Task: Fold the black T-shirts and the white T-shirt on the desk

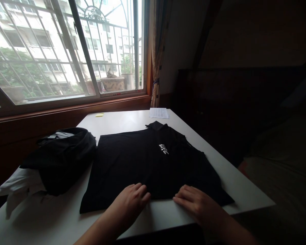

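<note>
Patterned planter (112, 83) outside window (109, 47); contents unclear. Black shirt (132, 160), flat on white surface (122, 119); left hand (135, 200), right hand (193, 200) at near edge, clamped or not: cannot tell.

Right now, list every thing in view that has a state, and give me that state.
Black shirt: spread out, unfolded
Clothes pile: heaped, crumpled
Left hand: fingers curled at the shirt's near edge
Right hand: fingers bent at the same edge
Papers: lying flat
Yellow slip: lying on the table
Curtain: gathered, tied
Window: open or shut, cannot tell
</note>
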